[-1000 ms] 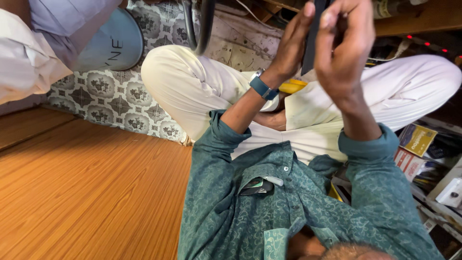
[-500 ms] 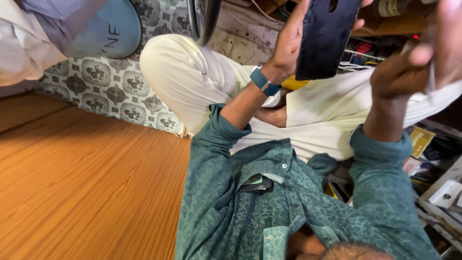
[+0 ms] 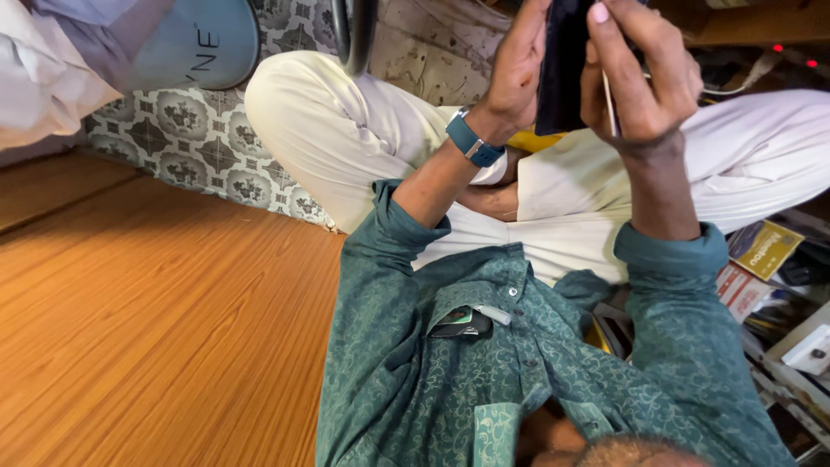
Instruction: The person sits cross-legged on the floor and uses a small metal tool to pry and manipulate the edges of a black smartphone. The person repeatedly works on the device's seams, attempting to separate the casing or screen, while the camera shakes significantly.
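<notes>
I sit cross-legged in cream trousers [image 3: 346, 130] and a green patterned shirt [image 3: 484, 380], with both arms raised in front of me. My left hand [image 3: 519, 69], a blue watch [image 3: 474, 140] on its wrist, grips the left edge of a dark flat phone-like slab [image 3: 560, 78]. On the slab's right side my right hand [image 3: 644, 82] presses with fingers and thumb. A thin pale strip [image 3: 609, 102] shows between those fingers. The slab's top is cut off by the frame's edge.
An orange-brown wooden surface [image 3: 156, 329] fills the left. Behind it lie a grey patterned mat [image 3: 199, 147] and a blue-grey round object [image 3: 194, 43]. Small boxes and packets [image 3: 765, 251] crowd the right edge. My shirt pocket [image 3: 462, 322] holds small items.
Half a second ago my right hand had swung off to the right, away from the slab; now it is back against the slab's right side. My left hand kept its grip.
</notes>
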